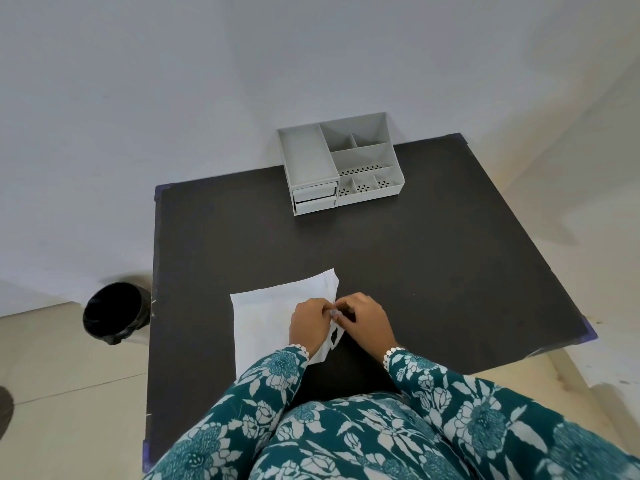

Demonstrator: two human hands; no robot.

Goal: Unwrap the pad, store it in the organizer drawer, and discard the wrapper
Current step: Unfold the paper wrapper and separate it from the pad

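Note:
A large flat white pad in its wrapper (pixel 273 313) lies on the dark table (pixel 433 271) near the front edge. My left hand (pixel 309 323) and my right hand (pixel 367 318) meet at its right edge, both pinching the wrapper, which is torn and lifted there. The grey organizer (pixel 341 162) stands at the back of the table with two shut drawers (pixel 314 197) at its front left. A black-lined bin (pixel 116 311) stands on the floor left of the table.
The organizer backs against the white wall. The table's left edge runs just beside the bin. Beige floor tiles surround the table. My floral sleeves cover the front edge.

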